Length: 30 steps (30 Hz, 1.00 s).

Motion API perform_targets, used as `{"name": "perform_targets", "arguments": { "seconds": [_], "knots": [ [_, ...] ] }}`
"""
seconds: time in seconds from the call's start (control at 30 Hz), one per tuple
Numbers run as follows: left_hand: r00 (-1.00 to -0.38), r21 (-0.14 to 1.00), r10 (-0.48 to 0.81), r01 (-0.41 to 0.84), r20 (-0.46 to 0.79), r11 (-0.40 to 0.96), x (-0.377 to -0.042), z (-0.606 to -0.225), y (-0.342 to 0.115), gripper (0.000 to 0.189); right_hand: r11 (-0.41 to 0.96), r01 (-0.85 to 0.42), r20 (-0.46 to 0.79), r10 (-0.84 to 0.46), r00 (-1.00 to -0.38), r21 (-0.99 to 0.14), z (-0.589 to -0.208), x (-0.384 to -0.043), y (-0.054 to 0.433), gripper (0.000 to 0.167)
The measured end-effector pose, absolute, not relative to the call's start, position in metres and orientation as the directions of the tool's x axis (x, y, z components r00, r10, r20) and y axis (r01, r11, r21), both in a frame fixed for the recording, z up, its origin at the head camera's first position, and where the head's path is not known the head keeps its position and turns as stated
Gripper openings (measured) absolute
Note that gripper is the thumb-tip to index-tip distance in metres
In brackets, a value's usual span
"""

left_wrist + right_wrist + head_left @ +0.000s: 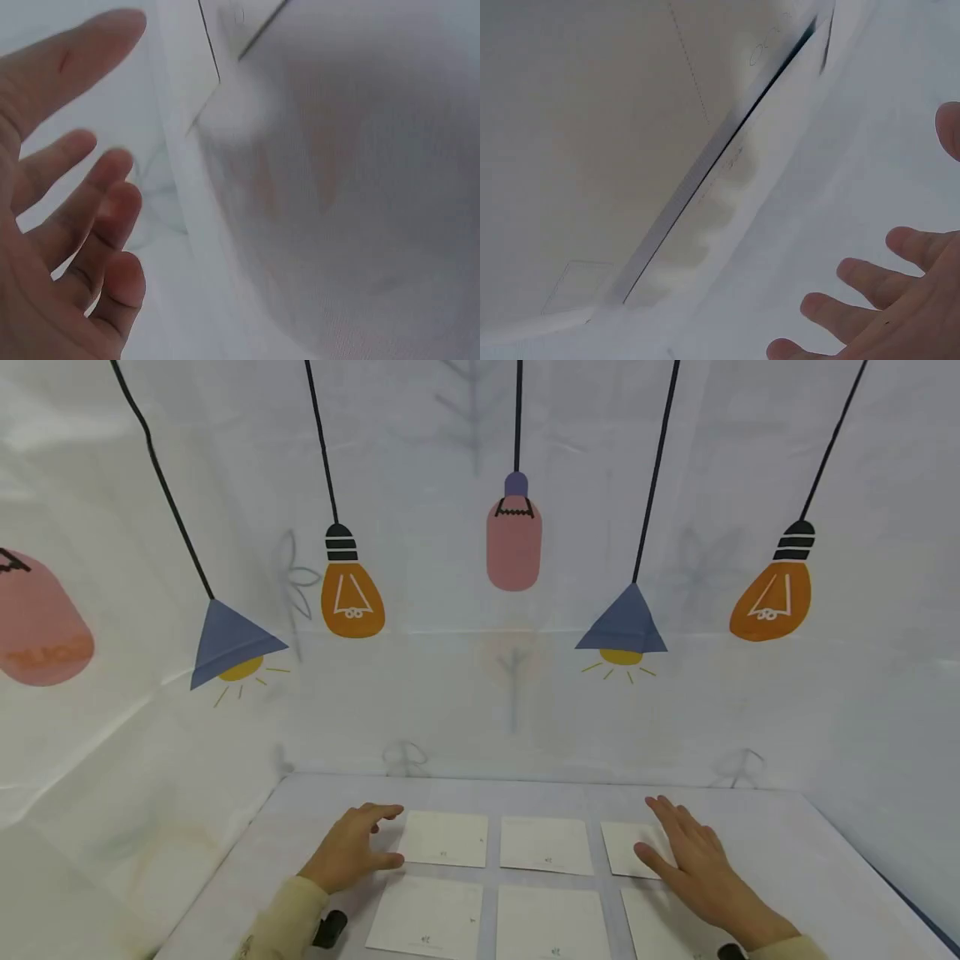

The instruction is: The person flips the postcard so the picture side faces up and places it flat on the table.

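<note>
Several white postcards lie on the table in two rows of three. My left hand (351,852) is at the left edge of the far-left postcard (448,837), its thumb and fingers apart and loosely bent, holding nothing. In the left wrist view the fingers (112,217) curve softly in the air. Over the far-right postcard (626,847) my right hand (697,872) hovers with straight, spread fingers, partly covering it and shading the near-right postcard (652,914). The right wrist view shows a postcard (615,150) with printed lines and a stamp box beyond the fingertips.
Between the hands are the far-middle postcard (546,845), the near-middle postcard (551,922) and the near-left postcard (427,914). The pale table (337,789) meets a white sheet wall (420,710) printed with hanging lamps at the back. Similar sheeting stands on both sides.
</note>
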<state>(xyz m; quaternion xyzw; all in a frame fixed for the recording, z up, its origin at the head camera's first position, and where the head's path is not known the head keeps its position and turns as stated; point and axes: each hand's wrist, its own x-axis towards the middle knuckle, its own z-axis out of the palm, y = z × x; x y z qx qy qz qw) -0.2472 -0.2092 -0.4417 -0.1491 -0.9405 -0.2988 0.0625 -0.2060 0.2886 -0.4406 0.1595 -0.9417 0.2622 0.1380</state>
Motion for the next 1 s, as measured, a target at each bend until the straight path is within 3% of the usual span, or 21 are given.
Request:
{"name": "perform_targets", "arguments": {
  "seconds": [0.17, 0.37, 0.6, 1.0],
  "knots": [
    [-0.941, 0.576, 0.31, 0.328, 0.133, 0.749, -0.263, -0.442, -0.218, 0.07, 0.798, -0.402, 0.369, -0.244, -0.897, -0.449, -0.441, -0.208, 0.281, 0.07],
    [-0.929, 0.538, 0.364, 0.344, 0.073, 0.77, -0.28, -0.442, -0.221, 0.08, 0.796, -0.392, 0.341, -0.249, -0.906, -0.462, -0.442, -0.209, 0.269, 0.073],
    [-0.931, 0.568, 0.364, 0.285, -0.027, 0.772, -0.295, -0.445, -0.219, 0.086, 0.794, -0.381, 0.3, -0.261, -0.917, -0.474, -0.438, -0.213, 0.25, 0.076],
    [-0.92, 0.58, 0.38, 0.258, -0.097, 0.772, -0.304, -0.448, -0.219, 0.087, 0.734, -0.429, 0.256, -0.345, -0.903, -0.527, -0.434, -0.23, 0.212, 0.084]
  ]
}}
